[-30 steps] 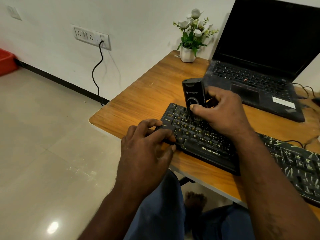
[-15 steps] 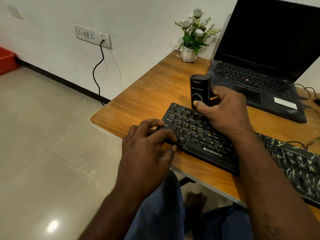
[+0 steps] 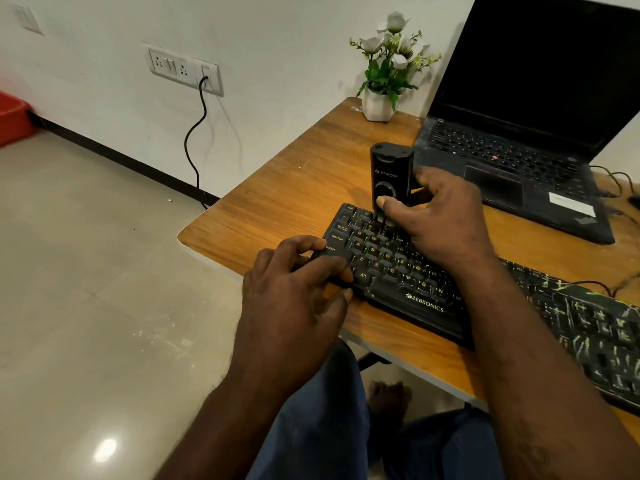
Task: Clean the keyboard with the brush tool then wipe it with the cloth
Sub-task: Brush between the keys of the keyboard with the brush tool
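Right, far left there's a red tub [image 3: 10, 119] on the floor [image 3: 86, 271]. Next comes a white socket plate [image 3: 185, 69] on the wall, with a black cable [image 3: 195, 140] plugged in and trailing down.

On to the wooden tabletop [image 3: 277, 202]. The left hand [image 3: 294, 289] sits at the near left corner of the keyboard [image 3: 398, 268], gripping it. Its fingers are curled over the Shift and Alt end, and the thumb is tucked against the front edge.

The keyboard is black and lies slantwise across the tabletop, and the print reads well. ZEBRONICS stands in white on the front lip. Tab, Caps Lock, Shift and Alt run down the left column, with yellow letters A, S, D and Z, X, C, V, B, N along the rows.

Above the top left keys stands the brush [image 3: 389, 174], a black block held upright with its lower end down among the keys. It has a round button and a pale brand word I can't read for sure.

The right hand [image 3: 440, 223] holds it. The thumb is pressed on the front just under the button and the fingers are wrapped round the back.

Behind is a white pot of flowers [image 3: 379, 105]. Further right, an open laptop [image 3: 519, 150] has a dark screen and a white sticker too blurred to read. The keyboard's right stretch is streaked with pale marks.
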A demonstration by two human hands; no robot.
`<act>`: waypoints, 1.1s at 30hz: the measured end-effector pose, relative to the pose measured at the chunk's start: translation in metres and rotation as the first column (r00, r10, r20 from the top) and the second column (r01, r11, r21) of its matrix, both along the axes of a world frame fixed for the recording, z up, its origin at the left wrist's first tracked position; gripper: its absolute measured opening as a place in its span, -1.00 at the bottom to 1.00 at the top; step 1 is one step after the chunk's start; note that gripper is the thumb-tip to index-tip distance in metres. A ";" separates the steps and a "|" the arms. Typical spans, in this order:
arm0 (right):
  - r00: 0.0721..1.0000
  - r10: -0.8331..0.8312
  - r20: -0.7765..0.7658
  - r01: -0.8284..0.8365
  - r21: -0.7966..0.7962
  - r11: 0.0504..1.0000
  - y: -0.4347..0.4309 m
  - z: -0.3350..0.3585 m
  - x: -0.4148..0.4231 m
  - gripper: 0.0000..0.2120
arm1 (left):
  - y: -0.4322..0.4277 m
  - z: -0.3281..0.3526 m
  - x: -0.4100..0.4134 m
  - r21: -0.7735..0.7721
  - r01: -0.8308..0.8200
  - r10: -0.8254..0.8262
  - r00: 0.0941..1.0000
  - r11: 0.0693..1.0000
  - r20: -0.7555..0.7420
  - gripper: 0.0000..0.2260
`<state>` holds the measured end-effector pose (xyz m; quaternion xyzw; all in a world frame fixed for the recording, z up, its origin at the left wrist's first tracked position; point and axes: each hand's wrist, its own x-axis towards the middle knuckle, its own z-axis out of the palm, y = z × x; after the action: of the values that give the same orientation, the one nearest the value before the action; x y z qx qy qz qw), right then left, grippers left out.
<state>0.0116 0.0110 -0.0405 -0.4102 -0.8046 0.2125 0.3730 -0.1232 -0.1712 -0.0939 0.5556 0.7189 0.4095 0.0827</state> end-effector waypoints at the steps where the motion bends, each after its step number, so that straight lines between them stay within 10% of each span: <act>1: 1.000 0.014 0.001 -0.014 -0.012 1.000 -0.001 0.000 0.001 -0.56 | 0.000 0.000 0.000 0.000 -0.002 0.002 1.000 1.000 -0.001 -0.78; 33: 0.996 -0.081 -0.032 0.078 -0.082 0.994 0.002 0.005 0.017 -0.66 | 0.000 -0.001 -0.002 0.020 -0.005 0.005 1.000 1.000 0.003 -0.75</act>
<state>0.0282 0.0126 -0.0355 -0.4529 -0.7717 0.2371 0.3782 -0.1250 -0.1711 -0.0952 0.5541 0.7159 0.4178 0.0771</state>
